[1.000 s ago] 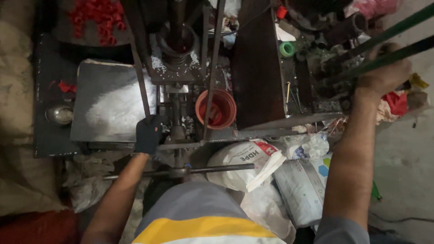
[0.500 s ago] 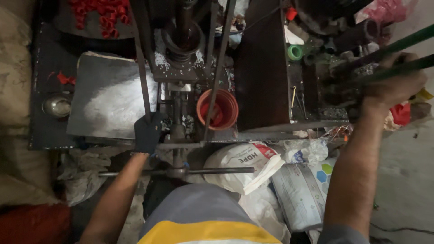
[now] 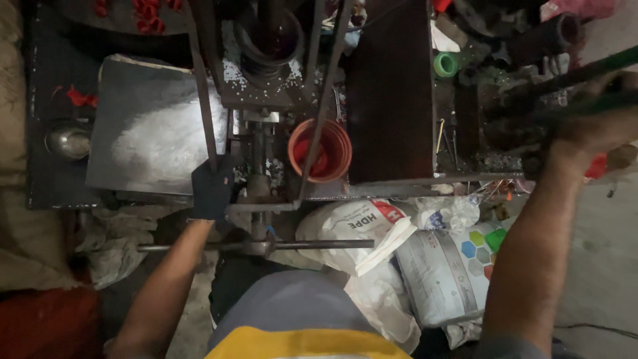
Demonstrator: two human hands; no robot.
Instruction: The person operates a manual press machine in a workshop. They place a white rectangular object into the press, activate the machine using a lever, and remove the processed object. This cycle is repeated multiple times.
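Change: against the frames a second and half a second earlier, the view had tilted so the machine sat lower in frame; the red bits [image 3: 149, 13] now showed only at the top edge. Both hands kept the same holds (no regrip seen).
Meaning: judged as one steady working stance, holds unchanged, nothing set down.
Left hand [image 3: 211, 188]: in a dark glove, closed round the slanted rod [image 3: 203, 86] at the press frame's front edge, just right of the steel plate [image 3: 149, 129].
Right hand [image 3: 588, 133]: bare, fingers wrapped over the green lever [image 3: 601, 66] at the right; blurred, so the grip's detail could not be told.
Press [image 3: 266, 60]: centre, white granules scattered round its barrel.
Orange cup [image 3: 319, 150]: just right of the press column, red inside.
Cross bar [image 3: 292, 245]: below the frame, near the person's lap.
White sack [image 3: 355, 229]: under the frame's front edge, soft, crumpled, with a red patch (print not copied).
Second sack [image 3: 442, 276]: right of it, pale, with coloured hexagons.
Green roll [image 3: 446, 64]: beside the dark box [image 3: 392, 93], upper right.
Bowl [image 3: 66, 139]: steel, left of the plate.
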